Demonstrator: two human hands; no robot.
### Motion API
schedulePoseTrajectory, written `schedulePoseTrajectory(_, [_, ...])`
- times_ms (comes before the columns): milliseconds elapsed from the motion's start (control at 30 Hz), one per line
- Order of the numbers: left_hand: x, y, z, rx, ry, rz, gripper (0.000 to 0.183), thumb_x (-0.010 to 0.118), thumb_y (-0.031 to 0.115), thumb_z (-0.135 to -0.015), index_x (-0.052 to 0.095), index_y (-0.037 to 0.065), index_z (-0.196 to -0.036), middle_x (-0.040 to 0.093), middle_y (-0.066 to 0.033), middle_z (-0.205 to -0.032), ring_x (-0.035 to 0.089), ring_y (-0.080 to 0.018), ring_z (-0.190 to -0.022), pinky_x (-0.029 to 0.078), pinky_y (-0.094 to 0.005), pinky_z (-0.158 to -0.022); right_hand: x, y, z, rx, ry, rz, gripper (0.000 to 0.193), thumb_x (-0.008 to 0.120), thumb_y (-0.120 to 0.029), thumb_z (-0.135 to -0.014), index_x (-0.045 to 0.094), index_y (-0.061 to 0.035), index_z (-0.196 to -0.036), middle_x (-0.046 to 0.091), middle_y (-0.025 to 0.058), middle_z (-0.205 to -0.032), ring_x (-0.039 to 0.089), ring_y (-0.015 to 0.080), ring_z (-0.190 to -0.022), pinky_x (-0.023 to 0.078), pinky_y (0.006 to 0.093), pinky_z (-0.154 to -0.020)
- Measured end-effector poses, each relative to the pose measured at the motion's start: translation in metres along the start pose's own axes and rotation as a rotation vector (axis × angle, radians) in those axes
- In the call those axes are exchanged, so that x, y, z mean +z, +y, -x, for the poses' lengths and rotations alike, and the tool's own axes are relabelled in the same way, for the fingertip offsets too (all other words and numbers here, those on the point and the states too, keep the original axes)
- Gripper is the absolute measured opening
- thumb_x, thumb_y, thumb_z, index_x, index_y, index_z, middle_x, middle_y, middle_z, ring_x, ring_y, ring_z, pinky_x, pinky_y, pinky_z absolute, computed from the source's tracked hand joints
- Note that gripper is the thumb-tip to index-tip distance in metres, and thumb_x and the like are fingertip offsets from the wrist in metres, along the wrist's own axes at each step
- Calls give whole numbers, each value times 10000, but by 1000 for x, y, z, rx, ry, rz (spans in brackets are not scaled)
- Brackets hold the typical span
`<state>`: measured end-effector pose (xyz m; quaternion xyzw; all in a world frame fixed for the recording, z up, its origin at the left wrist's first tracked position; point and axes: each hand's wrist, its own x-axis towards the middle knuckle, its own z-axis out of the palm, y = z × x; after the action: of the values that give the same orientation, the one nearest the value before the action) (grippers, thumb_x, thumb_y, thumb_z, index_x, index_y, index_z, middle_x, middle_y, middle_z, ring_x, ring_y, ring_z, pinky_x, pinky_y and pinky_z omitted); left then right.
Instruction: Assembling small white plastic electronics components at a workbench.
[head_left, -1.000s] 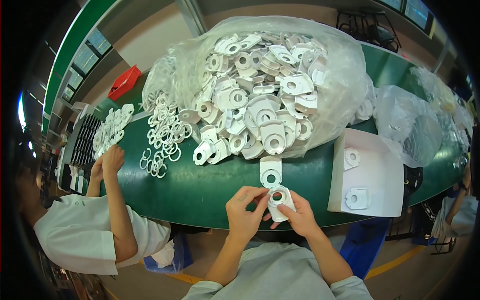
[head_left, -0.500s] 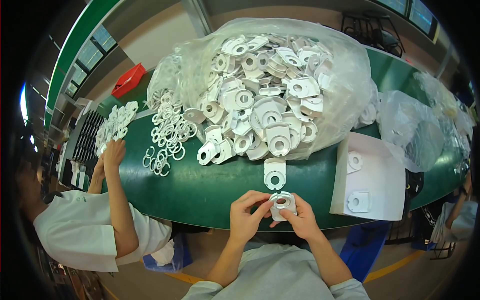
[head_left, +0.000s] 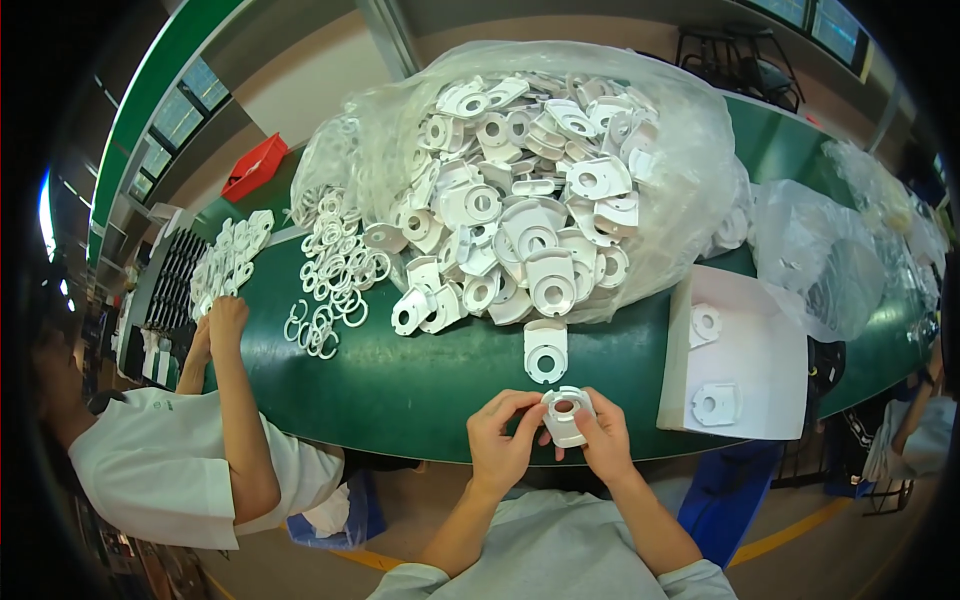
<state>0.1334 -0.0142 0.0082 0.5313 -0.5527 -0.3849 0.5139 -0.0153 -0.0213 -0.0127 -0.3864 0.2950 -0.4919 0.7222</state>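
Observation:
Close to the table's near edge, I hold a white plastic part [head_left: 566,430] with a round hole, tilted so its ring side faces up. My right hand [head_left: 607,440] is closed on its right side, the thumb on its face. My left hand [head_left: 502,440] is closed too, thumb and forefinger pinching at the part's left rim. Just beyond my fingers, a similar white holed plate [head_left: 546,352] lies on the green table [head_left: 450,390]. Behind it, many more such plates [head_left: 535,235] are heaped in a large clear plastic bag [head_left: 690,180].
A white box [head_left: 760,385] at right holds two white parts. Loose white rings [head_left: 335,270] lie left of the heap. A co-worker [head_left: 190,460] handles white parts [head_left: 232,258] at far left. A red tray [head_left: 254,167] stands at the back left.
The held part has turned and tipped slightly, and my left hand has shifted a little right and down. The co-worker's hands have moved slightly down. The view has shifted slightly.

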Motion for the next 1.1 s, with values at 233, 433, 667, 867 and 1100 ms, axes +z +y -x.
schedulePoseTrajectory(233, [-9, 22, -13, 94, -106, -3, 259, 645, -82, -740, 661, -32, -993, 627, -112, -902, 594, -163, -793, 463, -248, -731, 7, 4, 0, -66, 25, 136, 280, 468, -216, -965, 602, 26, -1009, 651, 80, -874, 633, 123, -718, 488, 226, -506])
schedulePoseTrajectory(433, [-17, 11, -16, 179, -195, -34, 195, 674, -63, -721, 684, -22, -912, 641, -97, -842, 599, -167, -748, 466, -259, -666, 3, 6, 2, -7, -1, 216, 268, 478, -196, -954, 617, 33, -947, 656, 83, -768, 624, 111, -646, 482, 233, -494])
schedulePoseTrajectory(667, [-11, 14, -14, 324, -107, -202, 126, 669, -63, -716, 661, -27, -837, 639, -91, -803, 596, -156, -701, 462, -257, -642, 6, 7, 1, -36, 39, 336, 283, 468, -172, -950, 617, 48, -853, 646, 86, -740, 610, 105, -598, 482, 234, -491])
schedulePoseTrajectory(867, [-12, 19, -16, 107, -192, -229, 344, 704, 6, -734, 619, 12, -1067, 583, -76, -826, 575, -148, -722, 469, -258, -634, 5, 0, -5, 130, 82, 203, 414, 331, -312, -1002, 571, 24, -971, 638, 107, -798, 627, 152, -594, 452, 226, -445])
schedulePoseTrajectory(1100, [-22, -7, -15, -245, -191, 314, 330, 614, -44, -821, 584, -41, -1150, 625, -91, -941, 595, -131, -812, 500, -243, -694, 4, -3, -7, 101, -14, 99, 453, 293, -373, -998, 500, 6, -1134, 640, 124, -906, 645, 156, -665, 429, 211, -438])
